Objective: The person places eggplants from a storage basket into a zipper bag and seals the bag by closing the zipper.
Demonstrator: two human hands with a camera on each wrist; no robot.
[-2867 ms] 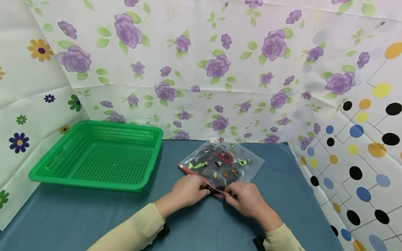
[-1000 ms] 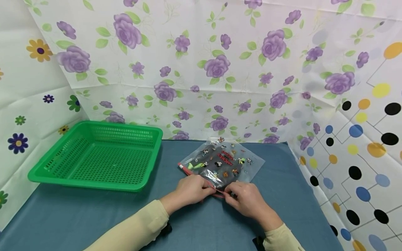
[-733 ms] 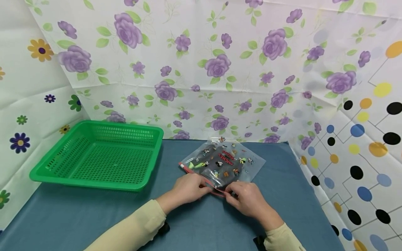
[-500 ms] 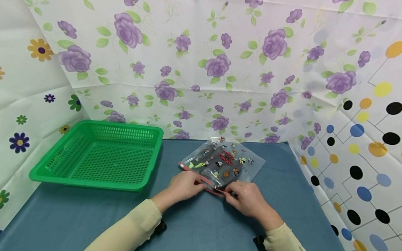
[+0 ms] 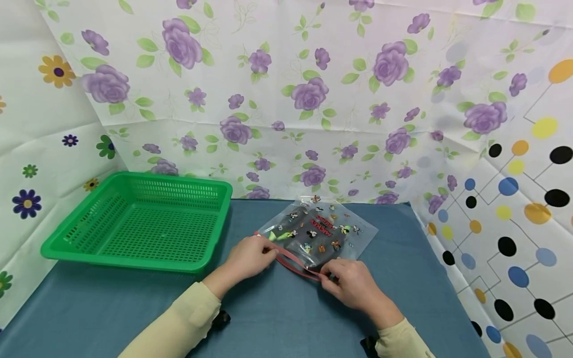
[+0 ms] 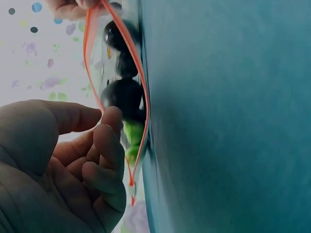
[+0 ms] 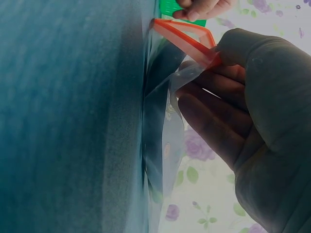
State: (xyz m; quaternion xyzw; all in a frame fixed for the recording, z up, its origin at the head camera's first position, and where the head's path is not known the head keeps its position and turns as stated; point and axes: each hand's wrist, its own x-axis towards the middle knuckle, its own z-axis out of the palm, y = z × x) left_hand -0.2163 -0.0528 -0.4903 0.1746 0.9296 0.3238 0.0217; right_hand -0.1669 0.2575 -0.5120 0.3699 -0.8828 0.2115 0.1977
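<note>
A clear zip bag (image 5: pixel 322 233) with cartoon prints and red lettering lies on the blue cloth, dark and green items inside. Its red zip edge (image 5: pixel 291 256) faces me, the two sides gaping apart. With thumb and index finger my left hand (image 5: pixel 250 256) pinches the upper side of that edge near its left end. The right hand (image 5: pixel 351 281) pinches the edge's right end. Rounded black things (image 6: pixel 124 97) and a bright green thing (image 6: pixel 133 133) show through the mouth in the left wrist view. In the right wrist view the orange-red strip (image 7: pixel 187 41) runs into the right fingertips.
A green perforated plastic basket (image 5: pixel 156 228) stands on the left of the blue-clothed table (image 5: pixel 277 318). Floral sheeting (image 5: pixel 286 99) rises behind the table, and a dotted sheet (image 5: pixel 515 223) borders the right side.
My left hand has slid left along the red zip edge, away from the right hand. The bag's mouth gapes wider between them. The right hand has stayed in place.
</note>
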